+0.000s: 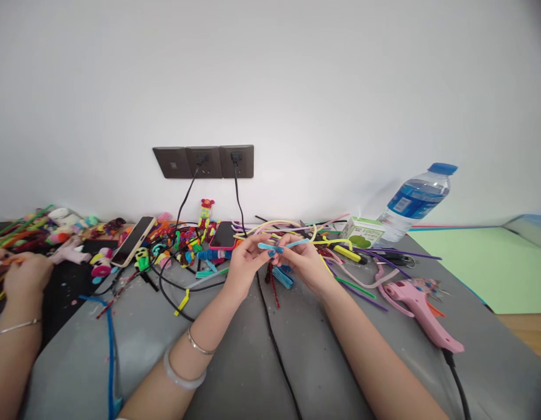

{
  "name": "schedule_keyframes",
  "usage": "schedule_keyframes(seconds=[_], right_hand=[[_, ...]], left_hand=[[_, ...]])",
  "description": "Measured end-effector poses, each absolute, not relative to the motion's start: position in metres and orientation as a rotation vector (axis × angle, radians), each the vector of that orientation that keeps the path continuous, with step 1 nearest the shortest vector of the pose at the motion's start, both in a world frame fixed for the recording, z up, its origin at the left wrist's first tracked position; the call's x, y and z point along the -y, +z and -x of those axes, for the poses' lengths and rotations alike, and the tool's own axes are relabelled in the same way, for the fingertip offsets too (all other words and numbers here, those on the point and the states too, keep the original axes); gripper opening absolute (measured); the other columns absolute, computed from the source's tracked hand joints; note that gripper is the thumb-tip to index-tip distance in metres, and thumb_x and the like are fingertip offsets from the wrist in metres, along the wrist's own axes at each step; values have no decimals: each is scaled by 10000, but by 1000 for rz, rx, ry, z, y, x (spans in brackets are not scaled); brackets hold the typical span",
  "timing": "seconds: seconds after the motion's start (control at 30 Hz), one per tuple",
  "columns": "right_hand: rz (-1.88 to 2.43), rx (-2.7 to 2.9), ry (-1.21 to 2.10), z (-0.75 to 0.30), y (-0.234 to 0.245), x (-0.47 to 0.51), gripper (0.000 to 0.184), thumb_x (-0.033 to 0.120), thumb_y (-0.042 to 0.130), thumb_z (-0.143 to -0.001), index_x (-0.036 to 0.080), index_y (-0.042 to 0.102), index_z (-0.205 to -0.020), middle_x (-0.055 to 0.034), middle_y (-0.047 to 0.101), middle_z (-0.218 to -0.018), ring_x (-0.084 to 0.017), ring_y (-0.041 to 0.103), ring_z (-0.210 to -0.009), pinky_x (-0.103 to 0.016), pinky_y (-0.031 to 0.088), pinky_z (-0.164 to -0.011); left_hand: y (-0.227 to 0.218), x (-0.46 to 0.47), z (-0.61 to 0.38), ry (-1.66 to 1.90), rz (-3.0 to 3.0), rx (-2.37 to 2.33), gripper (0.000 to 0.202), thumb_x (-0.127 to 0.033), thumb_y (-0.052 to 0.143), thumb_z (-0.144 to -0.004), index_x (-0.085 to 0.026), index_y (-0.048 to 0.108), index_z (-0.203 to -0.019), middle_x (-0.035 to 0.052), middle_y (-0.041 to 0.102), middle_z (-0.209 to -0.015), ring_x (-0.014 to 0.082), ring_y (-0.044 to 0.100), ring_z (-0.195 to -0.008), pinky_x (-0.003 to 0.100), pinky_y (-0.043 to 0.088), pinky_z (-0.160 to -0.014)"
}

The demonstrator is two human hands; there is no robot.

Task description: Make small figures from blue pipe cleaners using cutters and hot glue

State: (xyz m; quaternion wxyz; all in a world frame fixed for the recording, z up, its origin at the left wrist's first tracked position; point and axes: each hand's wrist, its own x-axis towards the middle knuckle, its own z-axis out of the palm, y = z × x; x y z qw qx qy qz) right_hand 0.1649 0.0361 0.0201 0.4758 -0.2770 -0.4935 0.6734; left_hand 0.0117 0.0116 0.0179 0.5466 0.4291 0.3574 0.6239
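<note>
Between both hands, above the middle of the grey table (235, 361), is a short light-blue pipe cleaner (300, 242). My left hand (248, 259) pinches its left part, thumb against fingers. At its right part, my right hand (304, 259) grips it the same way, and the two thumb tips with blue nails nearly meet. Just below and behind the hands lie a folded blue fuzzy piece (282, 278) and a dark red pipe cleaner (274, 289). A blue bundle (213, 255) rests left of my left hand.
Pink glue gun (428, 309), tilted water bottle (416, 198) and green-white box (364, 232) stand or lie on the right. Black cables (272, 332) cross the table. Phones (133, 240) and colourful fuzzy figures (204, 216) fill the left and back. A co-worker's hands (27, 277) work at far left.
</note>
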Motion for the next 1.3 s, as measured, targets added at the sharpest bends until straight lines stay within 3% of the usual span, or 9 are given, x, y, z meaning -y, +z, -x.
schedule_keyframes(seconds=[0.13, 0.33, 0.53, 0.83, 1.13, 1.3], right_hand=[[702, 1267, 1508, -161, 17, -35, 321, 459, 818, -730, 197, 634, -750, 22, 609, -639, -110, 548, -574, -240, 465, -571], [693, 1221, 1549, -158, 17, -34, 343, 497, 811, -722, 209, 624, -744, 22, 595, -623, -117, 520, -567, -243, 433, -559], [694, 1254, 1512, -156, 21, -33, 349, 512, 812, -712, 223, 621, -756, 4, 646, -657, -142, 575, -591, -275, 493, -579], [718, 1416, 1312, -160, 22, -31, 251, 438, 764, -789, 224, 635, -765, -23, 699, -757, -172, 651, -686, -318, 557, -665], [691, 1585, 984, -160, 26, -31, 191, 389, 722, -827, 235, 647, -742, -42, 668, -805, -210, 642, -809, -356, 560, -740], [707, 1607, 980, -163, 26, -32, 175, 368, 719, -835, 234, 648, -749, -43, 658, -830, -207, 633, -832, -350, 546, -762]], left_hand=[[22, -8, -17, 1384, -829, -791, 356, -367, 895, -599, -173, 739, -854, 38, 742, -799, 153, 686, -725, 286, 547, -711], [25, -9, -14, 1364, -853, -769, 357, -348, 916, -556, -177, 735, -812, 34, 748, -824, 152, 682, -729, 282, 523, -706], [20, -12, -12, 1452, -881, -822, 306, -367, 885, -599, -185, 687, -746, -8, 678, -687, 129, 623, -642, 261, 465, -609], [19, -13, -12, 1505, -792, -792, 312, -360, 894, -598, -188, 694, -765, -2, 697, -767, 104, 607, -643, 237, 469, -598], [16, -14, -11, 1463, -700, -835, 326, -330, 891, -588, -200, 742, -846, 33, 738, -935, 127, 644, -770, 221, 459, -614], [17, -13, -12, 1423, -654, -852, 339, -338, 905, -567, -207, 753, -840, 10, 723, -866, 101, 618, -728, 202, 444, -605]])
